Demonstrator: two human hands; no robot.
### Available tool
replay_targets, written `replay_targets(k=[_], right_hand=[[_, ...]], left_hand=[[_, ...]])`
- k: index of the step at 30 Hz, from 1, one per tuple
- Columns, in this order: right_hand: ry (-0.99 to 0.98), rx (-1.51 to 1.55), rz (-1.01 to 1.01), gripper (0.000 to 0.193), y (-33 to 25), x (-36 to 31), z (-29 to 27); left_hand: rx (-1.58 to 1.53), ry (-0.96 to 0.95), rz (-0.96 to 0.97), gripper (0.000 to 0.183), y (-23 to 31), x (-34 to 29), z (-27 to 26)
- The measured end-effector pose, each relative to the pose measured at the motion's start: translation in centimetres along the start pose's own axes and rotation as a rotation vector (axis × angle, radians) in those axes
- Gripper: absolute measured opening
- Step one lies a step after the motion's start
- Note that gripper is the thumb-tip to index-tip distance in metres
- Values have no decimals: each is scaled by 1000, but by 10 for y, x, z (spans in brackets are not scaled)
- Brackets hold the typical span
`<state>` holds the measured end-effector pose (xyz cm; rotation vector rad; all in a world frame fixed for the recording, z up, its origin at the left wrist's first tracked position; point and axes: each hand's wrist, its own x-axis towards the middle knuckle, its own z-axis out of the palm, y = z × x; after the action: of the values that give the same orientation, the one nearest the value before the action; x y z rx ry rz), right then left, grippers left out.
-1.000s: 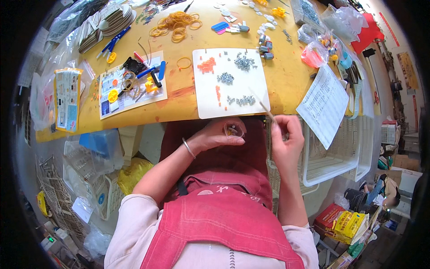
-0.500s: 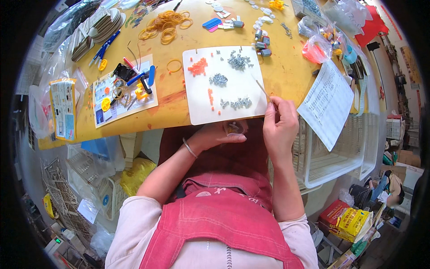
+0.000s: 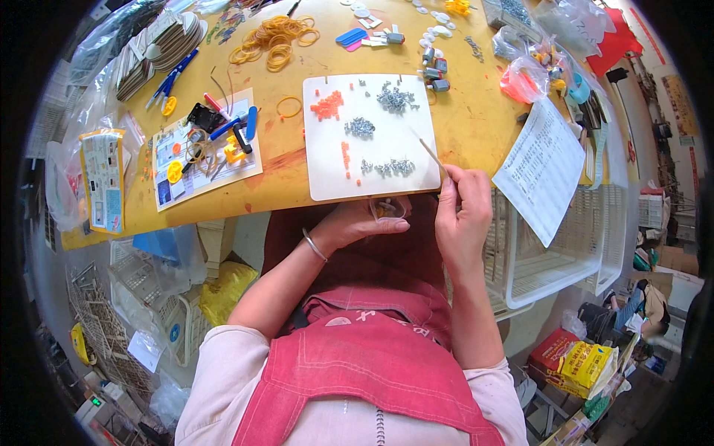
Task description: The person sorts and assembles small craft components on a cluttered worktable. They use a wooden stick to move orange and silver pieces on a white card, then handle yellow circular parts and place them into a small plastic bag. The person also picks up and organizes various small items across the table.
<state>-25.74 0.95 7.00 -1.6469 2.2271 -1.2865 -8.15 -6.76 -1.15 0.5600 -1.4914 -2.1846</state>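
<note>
My left hand (image 3: 366, 224) is closed around a small clear cup (image 3: 389, 209) with small pieces inside, held just below the table's near edge. Between the thumb and fingers of my right hand (image 3: 465, 202) is a thin pointed stick (image 3: 431, 154), its tip over the right side of a white board (image 3: 327, 149). On the board lie a pile of orange pieces (image 3: 327, 105) and a short row of orange pieces (image 3: 346, 156). Small grey metal screws (image 3: 396, 98) form separate heaps there, including a middle heap (image 3: 360, 128) and a lower heap (image 3: 393, 168).
Rubber bands (image 3: 277, 42), small motors (image 3: 437, 74) and white discs (image 3: 439, 32) lie farther back. A printed sheet with loose parts (image 3: 204, 160) is at left; a written sheet (image 3: 541, 171) overhangs the edge at right, above white plastic crates (image 3: 558, 260).
The white board has shifted slightly away from me. My right hand and the stick have moved a little left. My left hand keeps the cup in nearly the same place.
</note>
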Motion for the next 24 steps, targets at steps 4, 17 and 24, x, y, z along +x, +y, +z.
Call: replay_targets(k=[4,17,24], right_hand=[[-9,-101,-116,26,5,0,4],[-50,-65,-116,30,2,-21,6],[-57,-39,-116,30,-3,-31,4]], left_hand=[[-6,29,20,35,-1,0,3],[-59,69,62,39,-2,0,6],[-54,45,-55,51,-5,-2,0]])
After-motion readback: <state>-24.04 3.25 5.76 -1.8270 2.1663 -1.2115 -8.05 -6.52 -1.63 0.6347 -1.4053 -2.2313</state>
